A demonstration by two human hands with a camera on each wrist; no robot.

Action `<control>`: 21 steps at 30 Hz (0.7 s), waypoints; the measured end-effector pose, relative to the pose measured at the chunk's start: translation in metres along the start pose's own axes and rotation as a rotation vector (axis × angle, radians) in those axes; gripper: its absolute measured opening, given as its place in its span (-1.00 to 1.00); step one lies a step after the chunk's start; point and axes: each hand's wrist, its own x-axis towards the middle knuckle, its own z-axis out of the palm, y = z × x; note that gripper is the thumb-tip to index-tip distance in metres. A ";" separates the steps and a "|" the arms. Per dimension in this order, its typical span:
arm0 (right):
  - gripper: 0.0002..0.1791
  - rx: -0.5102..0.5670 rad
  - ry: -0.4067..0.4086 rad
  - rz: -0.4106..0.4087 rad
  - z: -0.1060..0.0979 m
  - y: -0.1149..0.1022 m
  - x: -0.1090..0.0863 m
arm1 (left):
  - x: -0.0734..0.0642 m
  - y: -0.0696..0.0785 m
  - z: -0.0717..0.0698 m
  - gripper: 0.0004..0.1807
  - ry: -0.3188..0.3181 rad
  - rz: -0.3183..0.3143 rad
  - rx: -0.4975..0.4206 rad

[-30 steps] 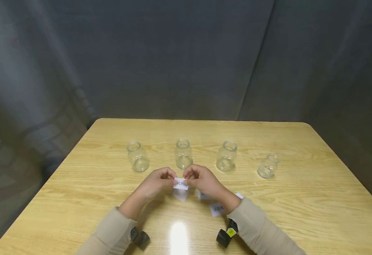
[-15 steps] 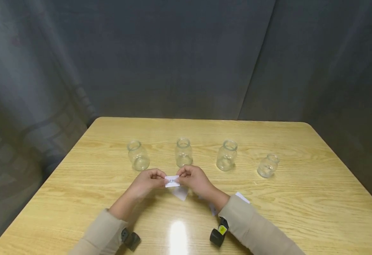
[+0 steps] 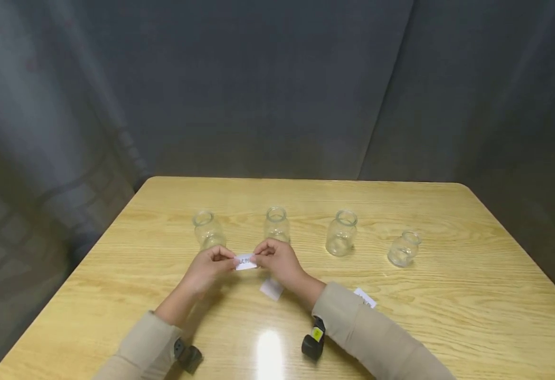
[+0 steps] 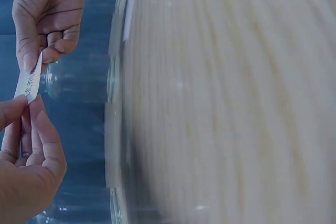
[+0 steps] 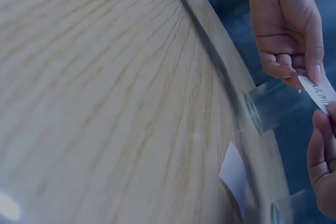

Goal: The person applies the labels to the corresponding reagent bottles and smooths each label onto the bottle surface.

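A small white paper label with dark written characters is stretched between both hands above the table. My left hand pinches its left end with thumb and finger. At the other end my right hand pinches it the same way. The right wrist view has the label at its right edge, and the left wrist view has it between the two hands. Just beyond the hands stand two clear glass jars, one at the left and one in the middle; the hands partly cover their lower parts.
Two more glass jars stand to the right, one similar and one shorter. A blank-looking white slip lies below the right hand. Another slip with writing lies beside the right sleeve. A grey curtain hangs behind the table.
Both hands have moved left and slightly away with the label between them, toward the left jar. The right forearm now covers slips that showed near it earlier.
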 end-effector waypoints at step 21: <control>-0.92 -0.183 -0.011 -0.030 0.036 -0.004 0.027 | 0.000 -0.004 -0.030 -0.80 0.101 -0.068 0.045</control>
